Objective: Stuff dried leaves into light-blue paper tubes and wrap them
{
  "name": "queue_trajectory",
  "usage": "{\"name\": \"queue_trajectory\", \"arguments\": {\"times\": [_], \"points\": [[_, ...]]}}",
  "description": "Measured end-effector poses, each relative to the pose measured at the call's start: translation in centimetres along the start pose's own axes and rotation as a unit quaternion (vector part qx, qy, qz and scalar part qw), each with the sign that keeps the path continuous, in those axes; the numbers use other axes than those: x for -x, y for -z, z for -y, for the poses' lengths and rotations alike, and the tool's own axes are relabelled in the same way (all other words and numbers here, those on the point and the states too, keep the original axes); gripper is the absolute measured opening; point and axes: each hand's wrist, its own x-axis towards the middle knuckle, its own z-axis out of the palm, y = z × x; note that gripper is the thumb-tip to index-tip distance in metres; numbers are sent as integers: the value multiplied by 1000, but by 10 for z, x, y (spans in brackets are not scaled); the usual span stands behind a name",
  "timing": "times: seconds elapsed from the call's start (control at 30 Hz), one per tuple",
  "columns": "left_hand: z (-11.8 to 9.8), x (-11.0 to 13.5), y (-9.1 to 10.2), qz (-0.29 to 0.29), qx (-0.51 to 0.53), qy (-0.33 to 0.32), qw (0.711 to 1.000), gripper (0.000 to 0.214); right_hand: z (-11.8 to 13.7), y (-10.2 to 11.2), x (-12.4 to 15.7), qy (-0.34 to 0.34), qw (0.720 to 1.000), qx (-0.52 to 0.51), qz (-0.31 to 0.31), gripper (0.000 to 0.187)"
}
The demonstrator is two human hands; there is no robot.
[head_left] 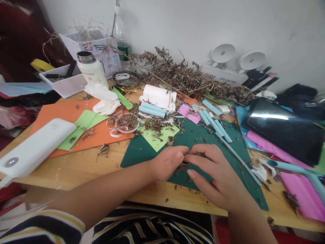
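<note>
My left hand (169,162) and my right hand (215,176) meet over the dark green cutting mat (203,139) near the table's front edge. Both pinch something small between their fingertips at the spot where they touch; it is too small to name. My left fingers are curled in, my right fingers are bent with the thumb below. Bits of dried leaf lie on the mat around the hands. A thin metal ruler (236,156) lies slanted on the mat just right of my right hand.
Orange paper (76,112), light green sheets (158,135), light blue rolled paper tubes (214,122), a tape ring (127,122) and dried branches (182,74) crowd the wooden table. A white case (35,147) sits left, a tablet (284,128) and pink paper (302,193) right, a bottle (91,69) behind.
</note>
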Motion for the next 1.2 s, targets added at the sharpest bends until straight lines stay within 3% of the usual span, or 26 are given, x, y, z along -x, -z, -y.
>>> {"name": "queue_trajectory", "arguments": {"times": [0.13,0.3,0.5,0.67,0.83,1.0,1.1,1.2], "points": [[-1,0,0,17,23,2,1000,50,2,-2,12,-23,1000,-6,17,31],[-2,-2,-1,45,16,28,998,39,2,-22,17,-81,984,-95,-128,23],[-1,-2,-1,45,28,46,998,36,3,-41,10,-178,897,-317,-251,25],[-4,-3,-2,11,20,48,999,29,5,-43,10,-178,923,-240,-241,7],[-7,-2,-3,-7,-11,30,999,29,7,-47,19,-96,953,-111,-264,21],[-6,-1,-2,0,-59,-4,998,37,5,-42,21,14,962,31,-272,30],[-6,0,-3,6,-88,-6,996,39,3,-38,18,33,965,89,-246,25],[-6,-1,-3,-1,-73,13,997,39,3,-36,17,20,969,84,-231,22]]}}
